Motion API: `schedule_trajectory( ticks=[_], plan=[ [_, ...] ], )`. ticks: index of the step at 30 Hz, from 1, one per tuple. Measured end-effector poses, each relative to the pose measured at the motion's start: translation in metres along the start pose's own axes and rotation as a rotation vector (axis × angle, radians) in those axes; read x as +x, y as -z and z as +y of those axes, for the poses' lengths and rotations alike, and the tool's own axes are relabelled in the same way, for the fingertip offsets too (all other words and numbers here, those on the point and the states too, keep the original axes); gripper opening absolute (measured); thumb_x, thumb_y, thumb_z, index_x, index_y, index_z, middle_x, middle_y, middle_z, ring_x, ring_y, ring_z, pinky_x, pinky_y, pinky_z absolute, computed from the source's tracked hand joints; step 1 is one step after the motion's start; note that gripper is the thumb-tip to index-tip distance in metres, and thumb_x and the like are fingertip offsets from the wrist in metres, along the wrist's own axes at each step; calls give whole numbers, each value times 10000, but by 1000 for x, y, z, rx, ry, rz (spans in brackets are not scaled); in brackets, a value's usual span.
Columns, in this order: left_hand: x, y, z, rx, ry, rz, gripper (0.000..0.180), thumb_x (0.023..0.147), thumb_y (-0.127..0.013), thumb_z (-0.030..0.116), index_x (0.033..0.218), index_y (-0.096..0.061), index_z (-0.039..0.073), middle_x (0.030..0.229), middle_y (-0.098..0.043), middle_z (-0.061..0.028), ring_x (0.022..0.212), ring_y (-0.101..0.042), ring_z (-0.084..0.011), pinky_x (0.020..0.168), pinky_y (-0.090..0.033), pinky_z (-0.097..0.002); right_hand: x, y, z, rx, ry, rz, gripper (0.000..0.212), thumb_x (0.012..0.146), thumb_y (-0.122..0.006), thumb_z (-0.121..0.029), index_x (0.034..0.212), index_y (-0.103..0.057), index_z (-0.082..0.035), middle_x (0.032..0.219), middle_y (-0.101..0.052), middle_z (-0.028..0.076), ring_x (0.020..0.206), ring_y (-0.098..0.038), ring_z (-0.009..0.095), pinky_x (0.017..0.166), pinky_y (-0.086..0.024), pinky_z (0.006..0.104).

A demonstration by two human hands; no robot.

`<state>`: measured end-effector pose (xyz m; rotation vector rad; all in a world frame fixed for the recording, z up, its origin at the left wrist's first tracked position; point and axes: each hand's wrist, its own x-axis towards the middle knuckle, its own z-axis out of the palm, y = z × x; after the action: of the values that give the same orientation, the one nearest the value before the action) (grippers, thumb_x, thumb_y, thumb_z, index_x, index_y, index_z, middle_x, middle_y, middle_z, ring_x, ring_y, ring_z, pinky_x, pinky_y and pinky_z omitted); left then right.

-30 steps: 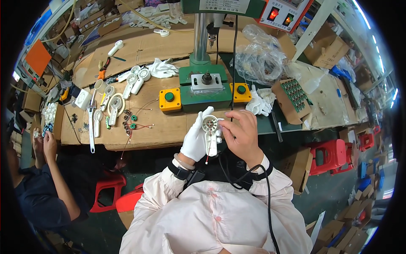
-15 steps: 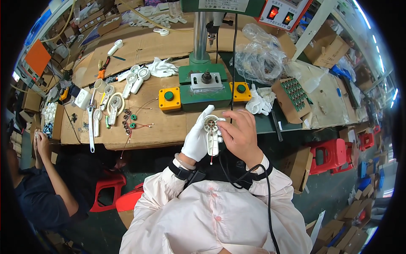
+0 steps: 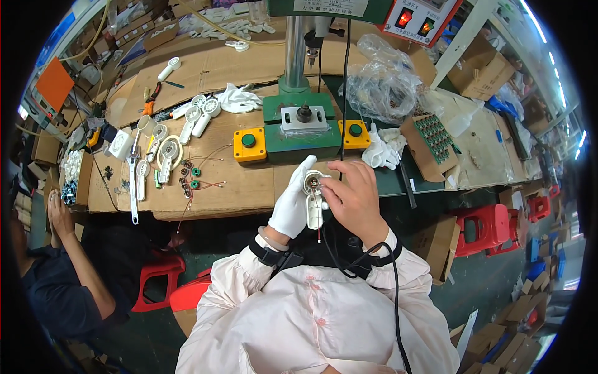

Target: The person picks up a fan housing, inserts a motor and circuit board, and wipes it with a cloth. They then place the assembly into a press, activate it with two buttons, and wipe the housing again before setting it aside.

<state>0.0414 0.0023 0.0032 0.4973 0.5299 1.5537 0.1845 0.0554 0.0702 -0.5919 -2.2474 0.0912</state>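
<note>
My left hand, in a white glove, holds a white handheld fan housing with its round head up and its handle toward me. A dark, coppery motor part sits inside the round head. A thin red wire with a small white plug hangs past the handle's end. My bare right hand has thumb and forefinger closed together at the right side of the round head. What is between those fingertips is too small to make out. Both hands are above my lap, in front of the table edge.
A green press with yellow button boxes stands ahead. White fan parts, wired coils and a wrench lie left. At right are a box of circuit boards and white gloves. A co-worker sits at left.
The fan housing has shifted slightly right and down with my left hand, and the wire's plug end swung right. My right fingers stay at the round head. The co-worker's hands moved a little.
</note>
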Motion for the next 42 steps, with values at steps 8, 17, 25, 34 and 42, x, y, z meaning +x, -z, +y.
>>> schedule_trajectory(
  ticks=[8, 17, 25, 34, 42],
  plan=[
    [2, 2, -7, 63, -48, 25, 508, 1017, -377, 275, 1471, -304, 59, 1418, -415, -48, 1184, -477, -136, 1032, -369, -279, 2, -3, -8, 4, -49, -29, 254, 656, -766, -112, 886, -667, -69, 1088, -598, 72, 971, -562, 292, 869, -418, 423],
    [3, 4, -10, 121, -61, 22, 474, 1025, -355, 240, 1458, -324, 49, 1430, -407, -54, 1211, -465, -141, 1043, -354, -280, 0, -8, -9, -12, -77, -58, 257, 664, -763, -110, 892, -659, -55, 1095, -600, 63, 963, -570, 280, 825, -434, 410],
    [3, 5, -14, 177, -122, 20, 467, 1022, -371, 238, 1441, -342, 33, 1427, -413, -70, 1251, -443, -159, 1065, -335, -291, -4, -16, -11, 15, -102, -58, 234, 686, -731, -55, 892, -624, -28, 1078, -599, 76, 929, -586, 282, 767, -481, 370],
    [0, 5, -15, 233, -135, 26, 471, 1022, -381, 241, 1433, -341, 15, 1435, -410, -90, 1300, -405, -176, 1097, -296, -301, -6, -16, -10, 87, -81, -55, 229, 699, -719, -24, 896, -604, -8, 1027, -606, 89, 923, -596, 282, 749, -505, 359],
    [1, 10, -9, -130, 55, 2, 480, 1011, -406, 308, 1432, -360, 82, 1219, -564, -92, 1032, -579, -185, 848, -510, -330, 1, -3, -3, 178, -151, 4, 199, 740, -713, -26, 926, -643, -10, 1030, -623, 102, 927, -609, 285, 781, -500, 348]
  ],
)
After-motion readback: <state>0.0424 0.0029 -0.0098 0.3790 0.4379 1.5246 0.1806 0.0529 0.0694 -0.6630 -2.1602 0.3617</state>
